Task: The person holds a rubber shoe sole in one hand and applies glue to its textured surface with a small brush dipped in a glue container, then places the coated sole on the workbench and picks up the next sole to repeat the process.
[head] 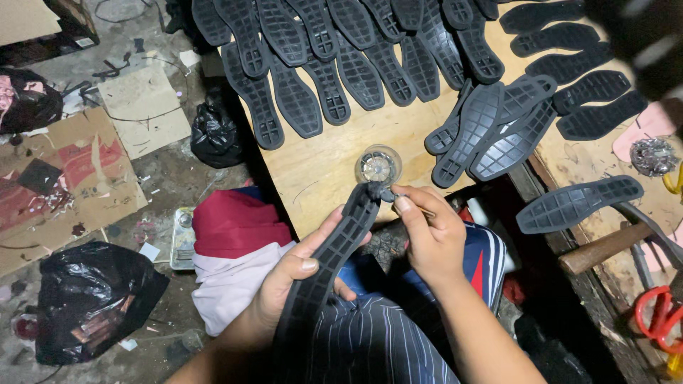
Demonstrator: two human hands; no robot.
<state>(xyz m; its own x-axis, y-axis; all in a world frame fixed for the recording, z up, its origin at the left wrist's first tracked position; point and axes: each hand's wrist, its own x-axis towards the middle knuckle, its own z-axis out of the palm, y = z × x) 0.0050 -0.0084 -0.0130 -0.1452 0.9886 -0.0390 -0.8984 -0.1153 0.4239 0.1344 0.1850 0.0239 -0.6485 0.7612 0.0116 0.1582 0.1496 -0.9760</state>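
We grip a ridged black rubber sole (324, 270) in our left hand (288, 281), our right hand (427, 238) pinching a thin tool at its twelve-o'clock tip, below a clear round jar (378, 166)

2 hands (356, 256) hold black sole (329, 270) — jar (378, 166) near.

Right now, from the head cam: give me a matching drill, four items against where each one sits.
Items:
1. shoe sole in hand
2. small clear jar
3. red scissors
4. black plastic bag

Places:
A. floor, lower left
B. wooden board, near its front edge
C. left hand
D. far right edge

Pairs: 1-C, 2-B, 3-D, 4-A
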